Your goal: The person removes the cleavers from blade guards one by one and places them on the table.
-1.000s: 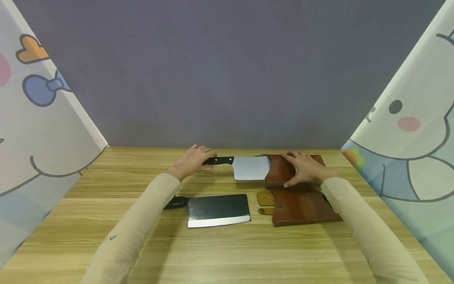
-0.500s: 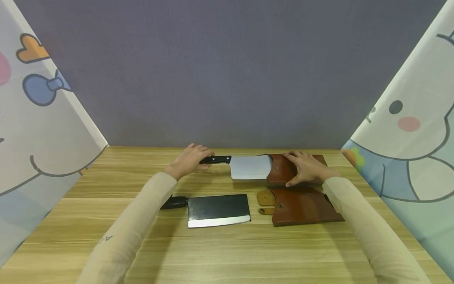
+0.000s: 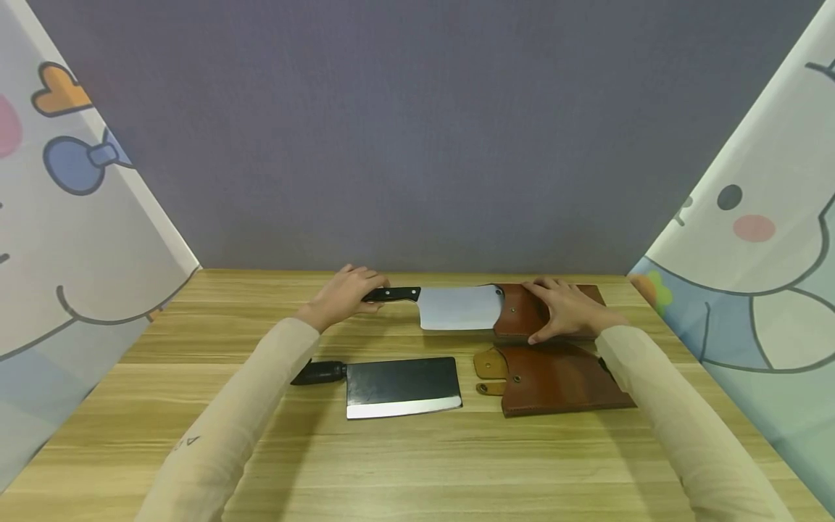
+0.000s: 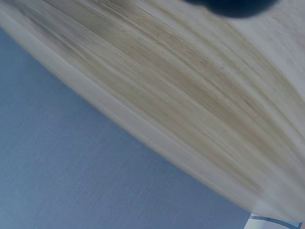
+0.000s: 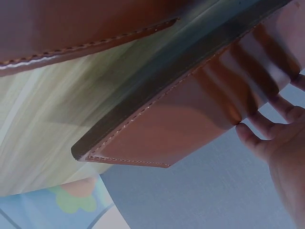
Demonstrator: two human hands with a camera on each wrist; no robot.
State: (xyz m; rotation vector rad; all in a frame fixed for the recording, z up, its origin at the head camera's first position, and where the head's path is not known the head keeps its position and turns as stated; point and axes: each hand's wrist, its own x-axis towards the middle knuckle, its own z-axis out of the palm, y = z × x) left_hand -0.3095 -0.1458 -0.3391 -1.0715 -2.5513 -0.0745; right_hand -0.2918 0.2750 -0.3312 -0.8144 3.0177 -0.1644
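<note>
In the head view, my left hand [image 3: 342, 293] grips the black riveted handle of a cleaver [image 3: 458, 308] near the back of the table. Much of its silvery blade shows; the front end is hidden inside a brown leather sheath [image 3: 517, 312]. Across that sheath lies my right hand [image 3: 566, 308], thumb at the near edge, fingers over the far side. The right wrist view shows the stitched sheath [image 5: 157, 129] with the fingertips of my right hand [image 5: 290, 143] along its edge. Neither the left hand nor the cleaver's blade shows in the left wrist view.
A second, dark-bladed cleaver [image 3: 401, 384] lies nearer me, under the left forearm's side. To its right rests another brown leather sheath [image 3: 564, 380] with tan snap straps. A grey panel [image 3: 417, 145] rises behind the wooden table [image 3: 417, 464], with printed cloths at both sides.
My left hand has drawn the cleaver slightly left, while the sheath under my right hand has shifted a little right. More of the blade shows now.
</note>
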